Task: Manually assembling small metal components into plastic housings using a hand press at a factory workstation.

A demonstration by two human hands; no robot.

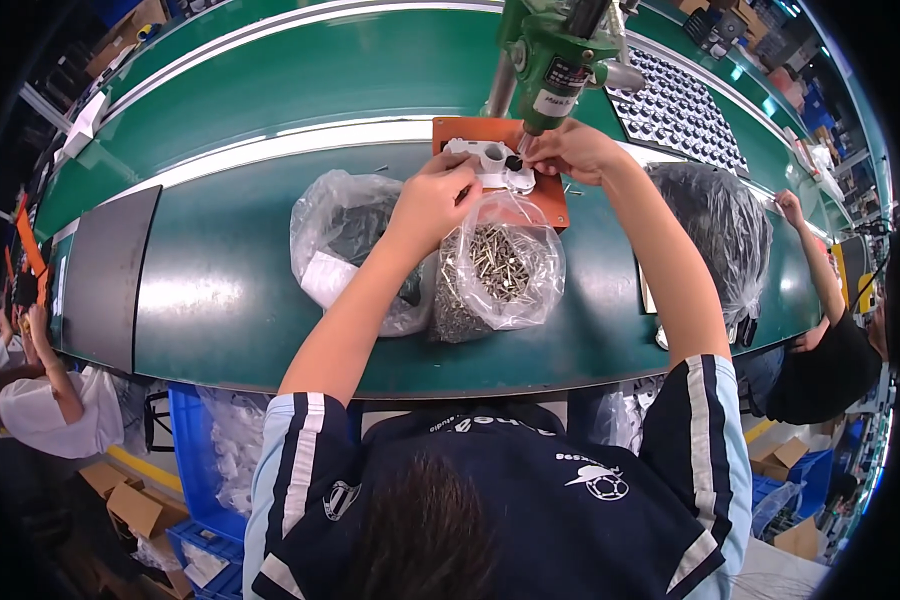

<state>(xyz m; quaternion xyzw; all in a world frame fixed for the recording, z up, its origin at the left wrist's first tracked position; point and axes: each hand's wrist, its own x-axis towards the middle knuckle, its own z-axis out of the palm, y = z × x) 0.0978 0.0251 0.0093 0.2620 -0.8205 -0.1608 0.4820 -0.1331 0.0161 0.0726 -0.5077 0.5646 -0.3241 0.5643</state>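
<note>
A white plastic part point(492, 154) with round openings and a black piece in it lies on an orange base plate point(555, 208). At its left end my left hand point(436, 203) is closed, fingers curled on the part's edge. My right hand point(576, 152) pinches at the part's right side, just below the green machine head point(560, 70); whatever is between its fingertips is too small to make out. Directly in front of the plate sits a clear plastic bag full of metal screws point(498, 262). Another clear bag point(315, 215), with dark contents, stands beneath my left forearm.
A large dark plastic-wrapped bundle point(715, 235) stands right of my right forearm. Behind it lies a tray with rows of small parts point(680, 110). A dark flat board point(105, 280) rests at the bench's left. Co-workers sit at both sides. Blue bins point(195, 450) stand below the edge.
</note>
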